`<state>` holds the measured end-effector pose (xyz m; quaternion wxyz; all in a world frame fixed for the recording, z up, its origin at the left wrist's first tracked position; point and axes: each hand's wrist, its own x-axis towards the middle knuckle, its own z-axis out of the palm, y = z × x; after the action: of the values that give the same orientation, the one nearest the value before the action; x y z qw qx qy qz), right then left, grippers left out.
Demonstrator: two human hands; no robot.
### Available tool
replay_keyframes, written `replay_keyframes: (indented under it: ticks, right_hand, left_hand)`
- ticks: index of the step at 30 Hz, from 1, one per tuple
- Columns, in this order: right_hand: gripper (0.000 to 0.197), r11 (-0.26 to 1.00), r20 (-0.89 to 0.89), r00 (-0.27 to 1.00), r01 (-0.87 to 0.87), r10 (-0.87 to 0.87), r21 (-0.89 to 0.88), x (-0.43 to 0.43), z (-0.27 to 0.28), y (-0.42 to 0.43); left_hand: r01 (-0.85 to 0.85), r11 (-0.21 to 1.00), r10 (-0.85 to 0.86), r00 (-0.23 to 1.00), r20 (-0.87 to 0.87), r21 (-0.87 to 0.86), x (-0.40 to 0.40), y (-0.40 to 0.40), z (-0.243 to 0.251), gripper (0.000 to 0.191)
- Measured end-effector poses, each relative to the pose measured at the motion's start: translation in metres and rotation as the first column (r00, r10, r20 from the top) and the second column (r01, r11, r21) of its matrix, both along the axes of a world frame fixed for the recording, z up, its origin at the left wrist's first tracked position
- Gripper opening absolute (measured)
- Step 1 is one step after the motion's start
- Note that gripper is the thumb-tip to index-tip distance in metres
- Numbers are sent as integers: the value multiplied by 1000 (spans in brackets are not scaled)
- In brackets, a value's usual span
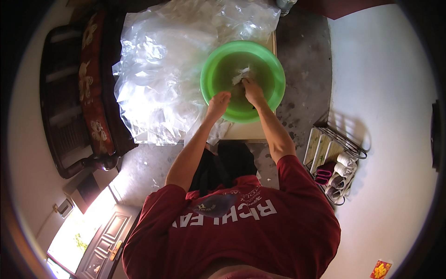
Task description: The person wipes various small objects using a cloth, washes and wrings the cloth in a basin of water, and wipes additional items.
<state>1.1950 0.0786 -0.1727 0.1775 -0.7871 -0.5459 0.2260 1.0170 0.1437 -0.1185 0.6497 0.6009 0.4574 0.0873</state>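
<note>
A green plastic basin holds murky water and stands at the right of a low table. My right hand reaches into the basin, its fingertips closed on a crumpled white piece at the water's surface. Whether that piece is cloth or plastic film is unclear. Over the basin's near-left rim is my left hand, with curled fingers. Its fingertips are too small to tell whether they pinch something. A small dark thing shows by the near rim, beside my right wrist.
Crumpled clear plastic sheeting covers much of the table. A dark wooden bench with a red floral cover stands at left. To the right, a shoe rack with several shoes is against the wall. A panelled door stands open behind me.
</note>
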Motion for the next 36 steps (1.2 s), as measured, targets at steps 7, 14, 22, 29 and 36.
replay_keyframes:
  ticks: [7, 14, 22, 29, 36]
  right_hand:
    - [19, 957, -463, 856, 286, -231, 51, 5, 52, -3]
    - [12, 810, -965, 235, 584, -117, 44, -21, 71, -15]
    - [45, 624, -569, 513, 781, -643, -1, -55, 59, -18]
    - [36, 679, -485, 531, 707, -695, -199, -38, 61, -4]
    - [20, 790, -565, 653, 614, -505, 3, -26, 59, -15]
  left_hand:
    - [-3, 986, 17, 996, -84, 167, 22, -1, -36, 31]
    - [-298, 760, 355, 935, -15, -578, 77, 14, -23, 32]
    - [-480, 626, 591, 806, -29, -615, 106, 4, -17, 26]
    - [-391, 809, 404, 912, -66, -438, 111, 0, -33, 30]
    - [-340, 843, 387, 922, 29, -416, 116, 2, -22, 23]
